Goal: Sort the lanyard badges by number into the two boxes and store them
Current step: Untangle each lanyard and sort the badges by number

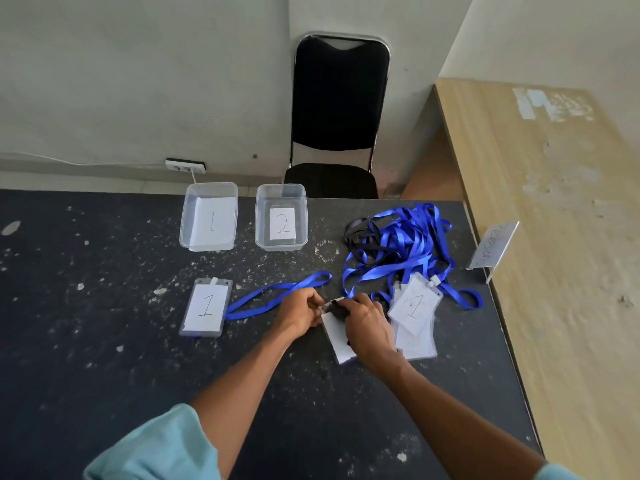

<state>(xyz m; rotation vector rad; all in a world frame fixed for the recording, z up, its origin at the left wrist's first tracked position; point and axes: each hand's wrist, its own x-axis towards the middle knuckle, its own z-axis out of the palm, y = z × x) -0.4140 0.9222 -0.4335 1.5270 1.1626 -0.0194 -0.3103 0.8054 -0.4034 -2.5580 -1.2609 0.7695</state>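
Your left hand (300, 311) pinches the clip end of a blue lanyard (277, 295) at the top of a badge (338, 346), and your right hand (369, 329) curls its fingers over that badge, mid-table (104, 358). Its number is hidden. A loose badge marked 1 (206, 306) lies to the left. The box labelled 1 (184, 220) and box labelled 2 (260, 216) stand at the far edge, with a tangle of lanyards (405, 244) to the right
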